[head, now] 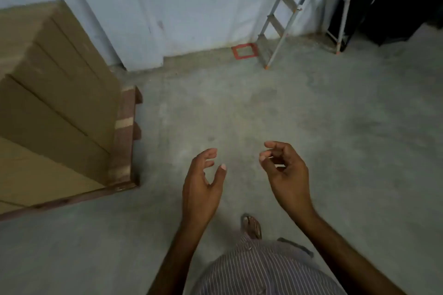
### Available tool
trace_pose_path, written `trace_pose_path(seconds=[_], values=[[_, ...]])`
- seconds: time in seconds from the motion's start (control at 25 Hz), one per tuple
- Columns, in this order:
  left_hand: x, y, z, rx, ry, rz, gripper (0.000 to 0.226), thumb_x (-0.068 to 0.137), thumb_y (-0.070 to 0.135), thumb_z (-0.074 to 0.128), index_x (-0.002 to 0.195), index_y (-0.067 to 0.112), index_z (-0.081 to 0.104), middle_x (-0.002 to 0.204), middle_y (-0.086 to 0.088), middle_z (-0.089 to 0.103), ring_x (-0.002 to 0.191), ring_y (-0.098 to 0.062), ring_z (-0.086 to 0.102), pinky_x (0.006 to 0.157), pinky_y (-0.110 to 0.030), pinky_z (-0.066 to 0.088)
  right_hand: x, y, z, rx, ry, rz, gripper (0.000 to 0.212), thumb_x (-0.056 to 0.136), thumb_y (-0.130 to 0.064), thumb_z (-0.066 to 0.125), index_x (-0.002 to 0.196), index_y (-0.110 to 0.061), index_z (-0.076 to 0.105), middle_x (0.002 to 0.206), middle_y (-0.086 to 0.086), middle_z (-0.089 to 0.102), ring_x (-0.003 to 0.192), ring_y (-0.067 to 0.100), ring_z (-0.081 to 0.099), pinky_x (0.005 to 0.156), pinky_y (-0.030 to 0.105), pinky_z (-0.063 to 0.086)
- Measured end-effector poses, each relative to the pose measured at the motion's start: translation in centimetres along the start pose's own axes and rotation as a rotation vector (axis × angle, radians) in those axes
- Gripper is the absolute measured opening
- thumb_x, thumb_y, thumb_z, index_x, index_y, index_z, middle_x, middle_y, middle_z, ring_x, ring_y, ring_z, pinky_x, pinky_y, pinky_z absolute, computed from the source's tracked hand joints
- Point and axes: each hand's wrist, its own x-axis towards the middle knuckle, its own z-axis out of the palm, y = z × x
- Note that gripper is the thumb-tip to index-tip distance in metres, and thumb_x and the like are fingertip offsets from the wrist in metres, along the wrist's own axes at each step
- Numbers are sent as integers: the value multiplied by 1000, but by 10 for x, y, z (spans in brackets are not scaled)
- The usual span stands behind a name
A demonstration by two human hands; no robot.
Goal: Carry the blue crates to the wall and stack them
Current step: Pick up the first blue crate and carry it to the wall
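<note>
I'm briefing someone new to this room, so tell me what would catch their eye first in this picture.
The left hand and right hand stand out first, held out empty with loosely curled fingers at centre foreground. At the left rises a stack of cardboard boxes on a wooden pallet. A red tape square marks the floor at the foot of the wall, beside a ladder.

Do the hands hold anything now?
No, the left hand and the right hand are loosely curled and empty above the floor.
</note>
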Motion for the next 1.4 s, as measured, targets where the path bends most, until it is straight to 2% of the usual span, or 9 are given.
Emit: trace_pose_path(seconds=[0.2,0.4,0.6,0.76,0.92,1.08,1.16,1.28,1.4], values=[[-96,-15,-10,-31,-269,-53,37,95,31,68,129,37,56,127,26,61,111,2,62,86,-19,49,-130,28,-21,22,167,208,26,93,-13,70,114,-27,65,93,-12,72,87,6,70,71,15,52],[-201,-7,-20,-185,-434,-188,33,95,25,69,124,39,58,122,20,65,106,-6,66,88,-26,54,-246,44,-72,72,267,315,26,94,-15,70,118,-25,64,94,-5,74,86,11,71,74,27,55],[-299,12,-28,-336,-486,-329,24,98,29,65,122,27,63,114,10,71,96,-12,74,80,-32,59,-337,50,-125,320,314,417,25,96,-11,65,119,-20,65,98,13,72,79,16,68,69,34,49],[-400,19,-17,-398,-532,-486,22,100,33,60,116,19,67,110,4,75,95,-19,75,85,-40,57,-433,64,-175,409,340,507,22,96,-12,60,117,-18,67,94,6,74,76,17,65,68,33,47],[-505,11,-25,-332,-676,-475,19,100,34,60,113,22,68,107,4,76,94,-17,74,84,-39,55,-549,78,-211,415,508,575,20,96,-10,59,114,-14,67,86,2,72,72,14,62,67,34,44],[-582,4,-34,-269,-853,-356,16,99,29,63,115,27,64,107,2,74,91,-15,74,77,-31,52,-652,81,-224,402,723,581,20,95,-6,61,113,-11,66,84,5,71,70,13,62,63,31,44],[-615,-3,-38,-215,-941,-203,22,98,29,65,120,30,62,112,7,71,95,-10,71,80,-27,51,-701,81,-223,333,859,540,19,94,-6,64,112,-13,66,88,10,70,75,13,63,64,29,45],[-667,-16,-45,47,-1048,309,38,96,35,65,133,32,55,130,16,62,119,-2,58,96,-23,46,-784,82,-219,17,999,542,28,92,-14,70,116,-24,63,105,-7,69,91,5,65,71,25,51],[-729,-27,-53,207,-1140,699,46,95,36,63,139,26,54,144,9,54,134,-11,48,108,-29,37,-878,93,-227,-401,1006,631,44,89,-22,72,127,-32,55,123,-12,59,111,5,58,84,30,52]])
